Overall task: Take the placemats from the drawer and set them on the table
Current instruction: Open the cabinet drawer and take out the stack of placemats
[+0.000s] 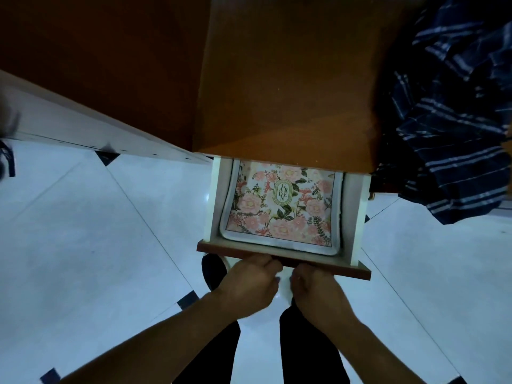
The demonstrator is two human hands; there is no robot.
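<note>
A drawer (282, 259) stands pulled out from under a brown wooden table (288, 87). Inside lies a floral placemat (279, 206) with pink flowers and a "GARDEN" label, its far end hidden under the tabletop. More mats may lie beneath; I cannot tell. My left hand (249, 284) is curled under the drawer's dark front edge, left of centre. My right hand (315, 289) is curled at the same edge just beside it. Both grip the drawer front from below.
A dark blue striped cloth (454, 112) hangs at the table's right side. A white ledge (91, 128) runs along the left. Below is a glossy white tiled floor (97, 231) with small dark inlays. My dark-trousered legs stand under the drawer.
</note>
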